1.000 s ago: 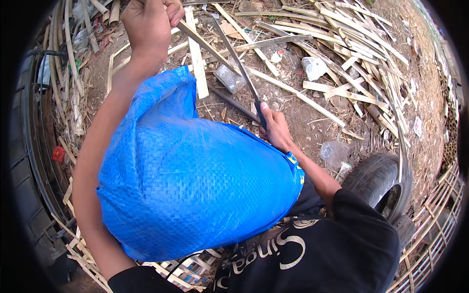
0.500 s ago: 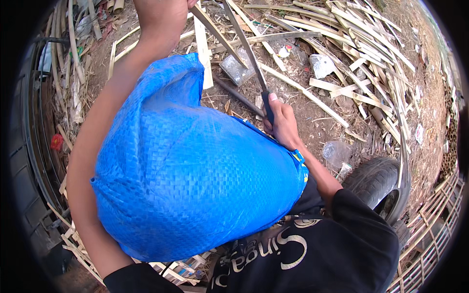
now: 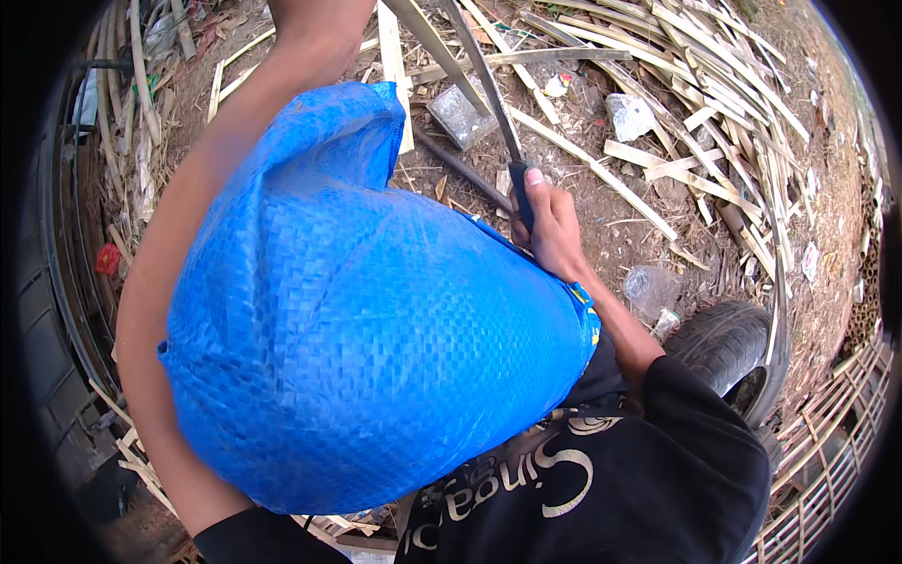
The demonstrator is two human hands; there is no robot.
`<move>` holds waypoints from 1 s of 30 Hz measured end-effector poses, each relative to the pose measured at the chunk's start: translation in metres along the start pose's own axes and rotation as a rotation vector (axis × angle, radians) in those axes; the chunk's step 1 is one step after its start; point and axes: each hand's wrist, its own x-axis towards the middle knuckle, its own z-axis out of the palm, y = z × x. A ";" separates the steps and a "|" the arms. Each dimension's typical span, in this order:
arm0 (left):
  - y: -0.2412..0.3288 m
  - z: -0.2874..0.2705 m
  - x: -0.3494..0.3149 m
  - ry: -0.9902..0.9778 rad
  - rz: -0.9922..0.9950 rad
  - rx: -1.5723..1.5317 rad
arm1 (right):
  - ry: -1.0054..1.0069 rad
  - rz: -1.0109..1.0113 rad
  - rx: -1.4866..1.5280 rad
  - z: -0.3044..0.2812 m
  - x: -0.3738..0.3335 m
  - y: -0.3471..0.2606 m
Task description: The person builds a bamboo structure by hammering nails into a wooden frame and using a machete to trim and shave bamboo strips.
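Diagonally across the frame's upper centre, a tan strip (image 3: 434, 45) slants just beside the knife (image 3: 488, 83) clamped in the right hand (image 3: 554, 218), up and left of that hand, while the left hand (image 3: 324, 13), nearer its top, is cropped, its grip unreadable.

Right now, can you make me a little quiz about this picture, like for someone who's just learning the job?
1. What is in the person's right grip?
2. True or false: the big woven sheet in front of the person is red.
3. Fill in the blank: a black rubber ____ shows next to the right sleeve.

Key:
1. A long-bladed knife, held by its dark handle.
2. False; it is blue.
3. Tyre.
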 end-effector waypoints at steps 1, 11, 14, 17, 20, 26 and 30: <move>0.003 -0.005 0.002 -0.092 -0.237 -0.282 | -0.011 -0.045 -0.052 -0.001 0.001 0.004; 0.006 0.012 -0.003 0.024 0.010 0.013 | 0.039 0.136 0.032 -0.003 0.008 0.005; 0.003 0.009 -0.002 -0.053 -0.023 0.021 | 0.072 -0.082 -0.241 -0.004 0.009 0.011; 0.003 0.010 0.001 -0.031 -0.029 -0.006 | 0.143 0.065 -0.330 -0.016 0.029 0.040; 0.004 0.006 0.004 -0.045 -0.039 -0.032 | 0.145 0.171 -0.172 -0.011 0.027 0.038; -0.001 0.002 0.007 -0.149 -0.101 -0.198 | 0.058 0.012 -0.056 -0.018 0.013 0.020; -0.011 0.012 0.005 -0.004 -0.008 -0.230 | 0.071 0.053 -0.227 -0.007 0.012 0.022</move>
